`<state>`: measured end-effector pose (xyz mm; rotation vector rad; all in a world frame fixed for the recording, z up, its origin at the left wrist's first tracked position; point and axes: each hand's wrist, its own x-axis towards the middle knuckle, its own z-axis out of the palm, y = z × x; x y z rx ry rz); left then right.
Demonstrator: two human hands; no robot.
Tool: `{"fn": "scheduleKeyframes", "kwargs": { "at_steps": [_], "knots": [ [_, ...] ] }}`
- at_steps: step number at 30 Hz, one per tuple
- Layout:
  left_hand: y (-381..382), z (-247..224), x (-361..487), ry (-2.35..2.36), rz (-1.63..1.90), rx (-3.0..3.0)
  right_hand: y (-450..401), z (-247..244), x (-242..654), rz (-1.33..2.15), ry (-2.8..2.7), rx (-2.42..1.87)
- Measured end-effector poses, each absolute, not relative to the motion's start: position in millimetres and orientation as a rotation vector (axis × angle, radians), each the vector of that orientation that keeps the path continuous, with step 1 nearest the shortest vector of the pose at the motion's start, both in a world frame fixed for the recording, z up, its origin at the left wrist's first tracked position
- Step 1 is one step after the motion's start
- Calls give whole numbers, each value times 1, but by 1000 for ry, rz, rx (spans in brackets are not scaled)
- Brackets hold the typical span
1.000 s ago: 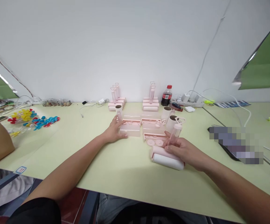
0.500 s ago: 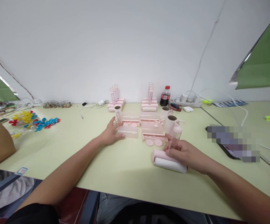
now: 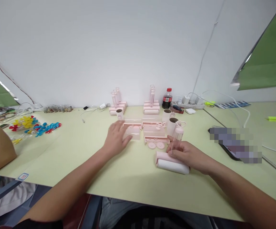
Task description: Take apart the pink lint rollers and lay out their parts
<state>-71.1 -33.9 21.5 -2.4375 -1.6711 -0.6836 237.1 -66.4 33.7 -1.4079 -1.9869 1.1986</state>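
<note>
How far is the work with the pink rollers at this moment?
Looks done: pink stacks stand by the wall. In hand: the right hand holds a clear handle on a roller; the left hand rests by a clear case. Left: loose pink parts and paper rolls.

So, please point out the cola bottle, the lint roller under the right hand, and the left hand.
cola bottle (image 3: pixel 166 100), head view, label.
lint roller (image 3: pixel 170 164), head view, white roll.
left hand (image 3: pixel 116 140), head view, back.
</note>
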Motion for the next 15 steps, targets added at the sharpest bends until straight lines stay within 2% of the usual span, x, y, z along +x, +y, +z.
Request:
{"fn": "scheduleKeyframes", "kwargs": {
  "at_steps": [3, 7, 15],
  "knots": [
    [-32, 24, -35, -1471, -572, -2688, -66, 31, 237, 1191, -1979, -1395],
    [-9, 23, -1, -1427, -421, -2839, -68, 33, 235, 1208, -1955, -1359],
    [-3, 22, 7, -1344, -384, -2889, -72, 35, 234, 1244, -1952, -1340]
  ]
}}
